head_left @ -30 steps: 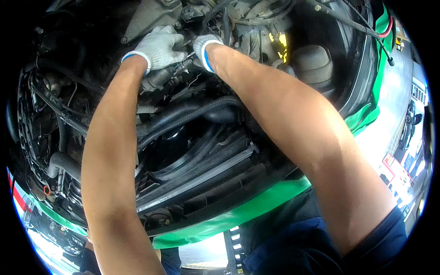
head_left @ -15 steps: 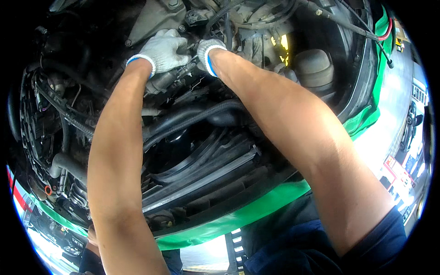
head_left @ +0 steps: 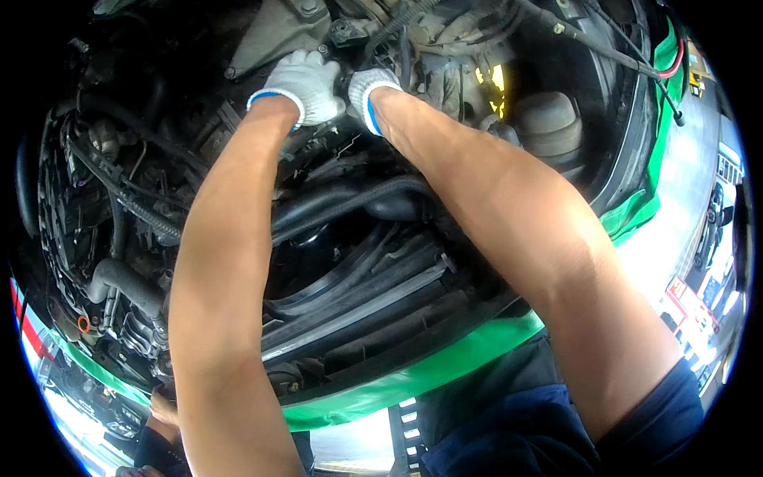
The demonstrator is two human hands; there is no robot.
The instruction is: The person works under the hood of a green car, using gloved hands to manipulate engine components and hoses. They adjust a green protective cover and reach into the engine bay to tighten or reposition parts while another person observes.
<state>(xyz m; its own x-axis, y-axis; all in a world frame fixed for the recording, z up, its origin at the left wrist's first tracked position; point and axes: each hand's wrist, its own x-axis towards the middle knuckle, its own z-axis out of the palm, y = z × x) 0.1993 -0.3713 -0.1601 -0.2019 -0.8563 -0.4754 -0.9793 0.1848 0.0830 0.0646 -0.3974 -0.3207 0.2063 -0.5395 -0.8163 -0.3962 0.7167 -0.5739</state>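
Note:
Both hands wear white knit gloves and reach deep into a car's engine bay. My left hand (head_left: 304,86) lies back up beside a grey metal bracket (head_left: 274,40), its fingers bent and its thumb side toward the other hand. My right hand (head_left: 372,91) is curled close to its right, beside a dark hose (head_left: 405,57). The fingers of both point down among dark engine parts. Whatever they grip is hidden by the gloves. A narrow gap separates the two hands.
Below my wrists a thick black hose (head_left: 350,205) crosses the bay. A round-capped reservoir (head_left: 547,119) stands at right. Green covers (head_left: 413,374) drape the front edge and right side. Another person's hand (head_left: 164,409) shows at lower left. A grey bent pipe (head_left: 119,278) lies left.
My left hand has moved right, closer to my right hand, and now covers more of the parts between them. My right hand has barely moved. The view has shifted slightly.

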